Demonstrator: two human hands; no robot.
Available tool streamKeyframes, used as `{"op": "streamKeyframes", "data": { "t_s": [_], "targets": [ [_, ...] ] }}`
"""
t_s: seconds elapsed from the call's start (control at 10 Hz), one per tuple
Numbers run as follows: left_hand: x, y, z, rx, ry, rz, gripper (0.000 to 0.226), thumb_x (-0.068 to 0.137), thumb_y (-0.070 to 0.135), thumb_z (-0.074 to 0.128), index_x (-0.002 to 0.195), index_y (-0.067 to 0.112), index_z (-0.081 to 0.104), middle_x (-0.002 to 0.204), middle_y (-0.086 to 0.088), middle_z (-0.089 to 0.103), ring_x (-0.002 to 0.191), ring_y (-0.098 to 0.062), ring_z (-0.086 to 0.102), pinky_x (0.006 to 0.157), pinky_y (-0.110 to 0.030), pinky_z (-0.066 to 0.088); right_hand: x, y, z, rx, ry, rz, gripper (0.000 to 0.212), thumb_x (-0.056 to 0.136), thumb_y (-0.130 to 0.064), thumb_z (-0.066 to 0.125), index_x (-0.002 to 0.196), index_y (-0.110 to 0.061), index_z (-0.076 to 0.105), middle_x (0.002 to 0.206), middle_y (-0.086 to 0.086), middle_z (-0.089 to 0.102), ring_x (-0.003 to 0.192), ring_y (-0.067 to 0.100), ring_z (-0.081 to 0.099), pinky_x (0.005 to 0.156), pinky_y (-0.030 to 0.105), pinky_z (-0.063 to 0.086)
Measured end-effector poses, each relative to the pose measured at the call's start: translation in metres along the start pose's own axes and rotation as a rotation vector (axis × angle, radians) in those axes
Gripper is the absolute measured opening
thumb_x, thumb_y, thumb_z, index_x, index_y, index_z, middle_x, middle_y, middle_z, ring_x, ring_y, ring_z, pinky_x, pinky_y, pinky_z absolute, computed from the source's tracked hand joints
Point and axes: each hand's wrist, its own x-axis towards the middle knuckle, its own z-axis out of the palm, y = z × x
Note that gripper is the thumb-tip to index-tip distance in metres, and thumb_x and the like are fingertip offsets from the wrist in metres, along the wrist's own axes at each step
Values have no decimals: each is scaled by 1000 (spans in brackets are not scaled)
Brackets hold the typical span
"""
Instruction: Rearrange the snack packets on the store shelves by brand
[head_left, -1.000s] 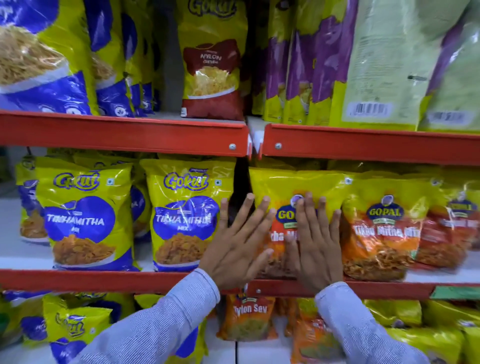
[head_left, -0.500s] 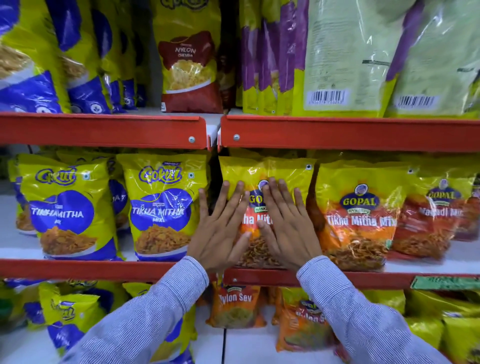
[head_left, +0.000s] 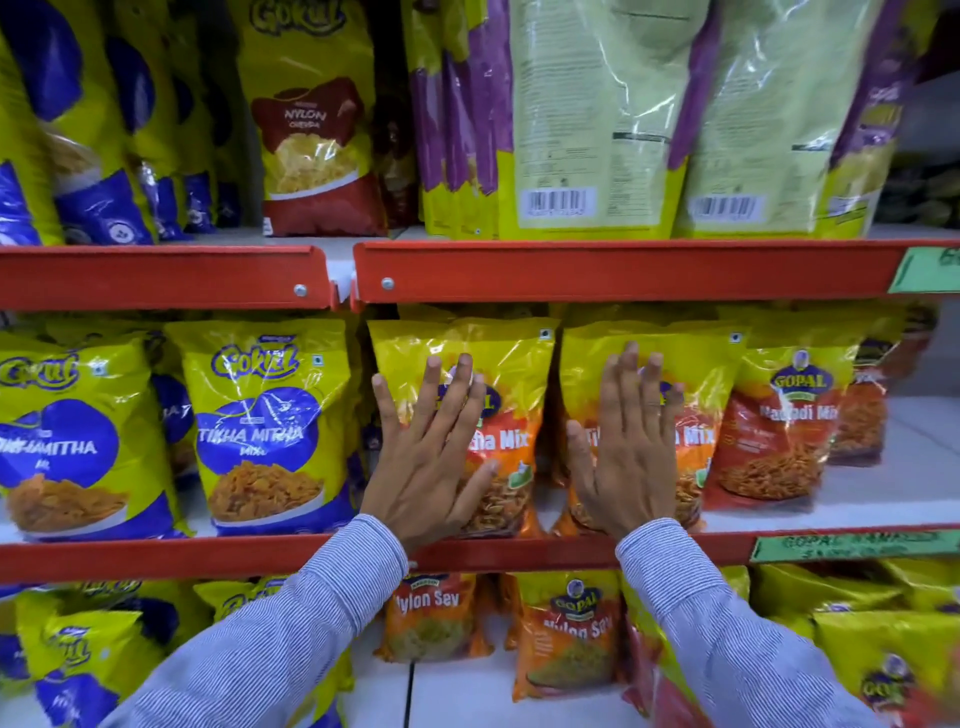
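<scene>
On the middle shelf stand yellow-and-orange Gopal Tikha Mitha Mix packets. My left hand (head_left: 428, 457) lies flat, fingers spread, against the front of the left Gopal packet (head_left: 511, 395). My right hand (head_left: 626, 452) lies flat against the neighbouring Gopal packet (head_left: 696, 384). Neither hand grips anything. To their left stand yellow-and-blue Gokul Tikha Mitha packets (head_left: 265, 426), and to the right a Gopal Nadiadi Mix packet (head_left: 784, 431).
Red shelf edges (head_left: 623, 270) run above and below the hands. The top shelf holds a Gokul Nylon packet (head_left: 311, 135) and purple-and-green packets turned back-out (head_left: 592, 114). Gopal Nylon Sev packets (head_left: 431, 618) stand on the lower shelf. A green handwritten label (head_left: 852, 545) sits at right.
Both hands were side by side on one Gopal packet. The right hand has moved right onto the neighbouring packet; the left hand stays on the first. The view shifted right.
</scene>
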Motion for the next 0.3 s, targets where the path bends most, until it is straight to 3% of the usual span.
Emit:
{"op": "streamKeyframes", "data": {
  "t_s": [0.2,0.3],
  "targets": [
    [12,21,9,44,-60,-23,83,93,58,43,156,11,14,168,-11,5,155,-34,-3,115,-77,-2,-1,37,10,-7,-174,-1,79,99,-50,35,159,-5,9,169,15,2,157,31,-4,125,57,8],
    [10,28,0,13,26,-31,82,94,54,46,156,9,16,167,-12,7,155,-31,-6,117,-74,-3,-2,40,-3,15,-119,10,78,99,-50,37,159,-5,11,169,14,4,157,30,-4,125,57,10]
  ]
}}
